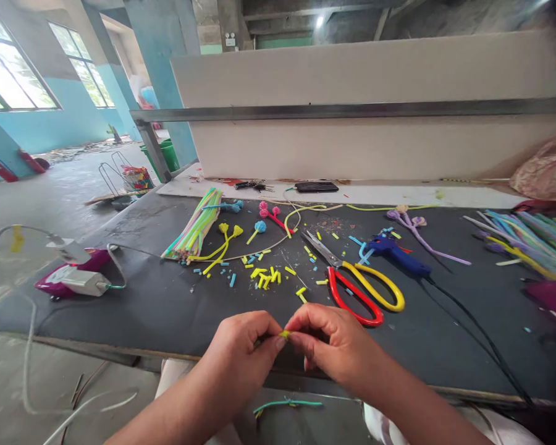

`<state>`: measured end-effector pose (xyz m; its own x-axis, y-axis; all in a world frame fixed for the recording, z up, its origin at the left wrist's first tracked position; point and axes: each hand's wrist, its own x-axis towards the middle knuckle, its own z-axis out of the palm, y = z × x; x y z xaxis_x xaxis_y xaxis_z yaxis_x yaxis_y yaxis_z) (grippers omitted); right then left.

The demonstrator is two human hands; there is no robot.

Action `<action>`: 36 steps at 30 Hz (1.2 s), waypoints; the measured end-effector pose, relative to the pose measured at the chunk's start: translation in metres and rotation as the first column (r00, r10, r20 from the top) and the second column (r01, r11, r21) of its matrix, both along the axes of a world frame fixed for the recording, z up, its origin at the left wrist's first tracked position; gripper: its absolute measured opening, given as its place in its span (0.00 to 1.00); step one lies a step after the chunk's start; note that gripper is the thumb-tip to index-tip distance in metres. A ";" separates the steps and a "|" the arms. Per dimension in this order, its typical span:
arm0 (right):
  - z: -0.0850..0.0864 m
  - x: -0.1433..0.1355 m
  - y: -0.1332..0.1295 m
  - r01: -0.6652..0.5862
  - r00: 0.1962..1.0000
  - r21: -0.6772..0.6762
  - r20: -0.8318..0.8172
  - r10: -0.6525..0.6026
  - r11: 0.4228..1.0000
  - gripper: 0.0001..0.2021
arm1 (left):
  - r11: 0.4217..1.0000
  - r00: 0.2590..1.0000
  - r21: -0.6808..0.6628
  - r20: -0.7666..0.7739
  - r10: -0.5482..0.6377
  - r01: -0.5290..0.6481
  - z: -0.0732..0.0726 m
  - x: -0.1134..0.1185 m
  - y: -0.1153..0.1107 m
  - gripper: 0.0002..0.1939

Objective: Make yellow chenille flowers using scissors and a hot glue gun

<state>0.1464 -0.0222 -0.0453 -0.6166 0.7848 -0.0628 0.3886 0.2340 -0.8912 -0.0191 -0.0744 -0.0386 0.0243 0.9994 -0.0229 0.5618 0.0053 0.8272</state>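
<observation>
My left hand (248,349) and my right hand (331,340) meet at the table's front edge. Between their pinched fingertips is a small yellow fuzzy piece (284,334), like cut pipe cleaner; most of it is hidden by the fingers. Just beyond my hands lie a yellow T-shaped piece (301,293) and several short yellow cut pieces (265,278). Scissors (347,272) with one red and one yellow handle rest partly spread, right of the pieces. A blue glue gun (398,254) lies farther right, its black cord running toward the front edge.
A bundle of pastel pipe cleaners (197,225) lies at left, near yellow (225,241), blue (256,231) and pink (271,213) flower-like pieces. A purple one (410,228) is at right. A power strip (78,275) sits far left; a phone (316,187) lies at the back.
</observation>
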 end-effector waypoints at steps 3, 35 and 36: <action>0.001 0.001 -0.005 -0.014 0.997 0.178 0.083 -0.001 0.984 0.04 | 0.999 0.999 0.048 -0.045 0.001 0.001 -0.001 0.002 -0.001 0.08; 0.002 -0.005 0.000 0.182 0.894 -0.357 -0.329 -0.306 0.916 0.11 | 0.934 0.689 -0.296 0.720 0.081 0.199 -0.011 0.008 0.004 0.14; 0.002 -0.004 0.002 0.193 0.911 -0.300 -0.299 -0.284 0.934 0.10 | 0.932 0.657 -0.297 0.748 0.094 0.205 -0.011 0.007 0.004 0.14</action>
